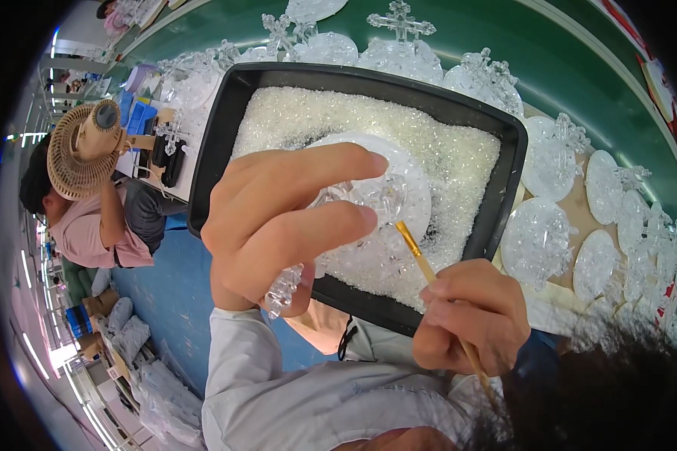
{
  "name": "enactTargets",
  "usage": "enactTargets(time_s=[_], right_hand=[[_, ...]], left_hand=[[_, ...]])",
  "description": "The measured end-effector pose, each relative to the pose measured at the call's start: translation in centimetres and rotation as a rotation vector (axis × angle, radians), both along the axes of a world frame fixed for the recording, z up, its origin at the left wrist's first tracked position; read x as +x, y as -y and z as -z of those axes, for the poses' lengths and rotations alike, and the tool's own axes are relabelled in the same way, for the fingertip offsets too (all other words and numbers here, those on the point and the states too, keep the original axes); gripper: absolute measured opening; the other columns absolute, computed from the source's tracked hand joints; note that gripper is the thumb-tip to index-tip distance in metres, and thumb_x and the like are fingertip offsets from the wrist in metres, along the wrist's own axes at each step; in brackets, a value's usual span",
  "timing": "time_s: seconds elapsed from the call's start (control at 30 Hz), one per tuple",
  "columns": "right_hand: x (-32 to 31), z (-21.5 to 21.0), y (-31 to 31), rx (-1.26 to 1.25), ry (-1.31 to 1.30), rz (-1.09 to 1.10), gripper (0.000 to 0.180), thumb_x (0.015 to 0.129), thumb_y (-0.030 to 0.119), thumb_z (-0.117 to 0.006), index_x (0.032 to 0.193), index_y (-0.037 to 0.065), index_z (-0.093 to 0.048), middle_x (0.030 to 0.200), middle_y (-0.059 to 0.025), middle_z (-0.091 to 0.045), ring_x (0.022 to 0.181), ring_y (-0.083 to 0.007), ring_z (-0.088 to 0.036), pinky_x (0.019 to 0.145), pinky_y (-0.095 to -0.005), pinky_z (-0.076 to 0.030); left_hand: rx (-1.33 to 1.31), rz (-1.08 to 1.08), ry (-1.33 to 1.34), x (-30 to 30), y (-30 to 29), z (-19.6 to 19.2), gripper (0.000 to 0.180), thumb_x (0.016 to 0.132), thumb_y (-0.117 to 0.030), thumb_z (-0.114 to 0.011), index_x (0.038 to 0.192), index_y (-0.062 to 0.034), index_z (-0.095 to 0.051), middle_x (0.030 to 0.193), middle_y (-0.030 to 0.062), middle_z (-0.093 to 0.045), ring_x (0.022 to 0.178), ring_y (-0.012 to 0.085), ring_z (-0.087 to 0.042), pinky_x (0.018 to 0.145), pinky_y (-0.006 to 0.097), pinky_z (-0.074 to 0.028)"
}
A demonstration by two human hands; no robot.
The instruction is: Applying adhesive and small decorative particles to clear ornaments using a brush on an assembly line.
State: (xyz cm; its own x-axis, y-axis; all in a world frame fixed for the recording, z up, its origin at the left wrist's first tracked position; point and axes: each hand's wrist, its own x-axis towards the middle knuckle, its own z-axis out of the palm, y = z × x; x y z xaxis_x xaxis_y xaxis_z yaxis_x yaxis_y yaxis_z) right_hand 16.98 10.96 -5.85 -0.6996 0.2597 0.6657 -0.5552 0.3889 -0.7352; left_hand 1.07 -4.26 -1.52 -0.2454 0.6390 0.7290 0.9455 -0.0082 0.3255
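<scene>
Over the black tray (pixel 210 150), the left hand (pixel 267 222) is half closed and holds a clear ornament (pixel 396 197). At the tray's near right side, the right hand (pixel 474 316) is closed around a thin brush (pixel 423 263), its tip just beside the ornament. White granules (pixel 459 146) lie inside the tray.

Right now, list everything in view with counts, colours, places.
Tray: one, black, centre
Granules: many, whitish, in tray
Round ornament: one, clear, against the granules
Brush: one, pale and gold, lower centre
Other ornaments: many, clear, around the tray
Green surface: one, green, beyond tray
Fan: one, tan, left
Co-worker: one, pink top, left
Floor: one, blue, lower left
Plastic bags: several, greyish, lower left
Lights: several, white, left edge
Left sleeve: one, whitish, bottom
Left hand: one, bare, holding round ornament
Right hand: one, bare, holding brush
</scene>
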Motion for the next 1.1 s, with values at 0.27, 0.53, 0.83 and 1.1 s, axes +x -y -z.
enactTargets(time_s=[0.27, 0.53, 0.83, 1.1], right_hand=[[-0.6, 0.4, 0.4, 0.047, 0.005, 0.061, 0.023, 0.070, -0.008, -0.059, 0.092, -0.001, -0.057, 0.083, -0.0169, -0.060, 0.059, -0.0223, -0.061, 0.049, -0.0281, -0.048], [-0.3, 0.2, 0.4, 0.063, -0.015, 0.054, 0.024, 0.069, -0.008, -0.058, 0.091, -0.001, -0.058, 0.081, -0.0174, -0.061, 0.059, -0.0231, -0.061, 0.049, -0.0287, -0.047], [0.5, 0.6, 0.4, 0.062, 0.045, 0.081, 0.020, 0.072, -0.007, -0.059, 0.091, -0.001, -0.058, 0.080, -0.0169, -0.060, 0.060, -0.0236, -0.061, 0.050, -0.0292, -0.048], [-1.6, 0.1, 0.6, 0.020, -0.002, 0.030, 0.019, 0.073, -0.007, -0.063, 0.090, 0.001, -0.061, 0.082, -0.0177, -0.064, 0.065, -0.0218, -0.065, 0.055, -0.0292, -0.054]], left_hand=[[-0.132, 0.036, 0.036, 0.1, 0.6, -0.2, 0.031, 0.097, -0.035, -0.049, 0.094, -0.0048, -0.057, 0.098, 0.0252, -0.069, 0.078, 0.0313, -0.067, 0.065, 0.036, -0.052], [-0.128, 0.002, 0.023, 0.3, 0.6, -0.4, 0.035, 0.096, -0.039, -0.047, 0.094, -0.0052, -0.058, 0.097, 0.0240, -0.070, 0.078, 0.0300, -0.066, 0.065, 0.035, -0.052], [-0.104, 0.083, 0.086, -0.9, 1.0, 0.2, 0.039, 0.094, -0.039, -0.048, 0.097, -0.0025, -0.061, 0.099, 0.0275, -0.068, 0.079, 0.0299, -0.067, 0.066, 0.035, -0.053], [-0.134, 0.185, 0.090, -1.2, 0.6, -0.1, 0.032, 0.083, -0.024, -0.050, 0.099, 0.0001, -0.062, 0.102, 0.0303, -0.067, 0.081, 0.0303, -0.067, 0.066, 0.033, -0.054]])
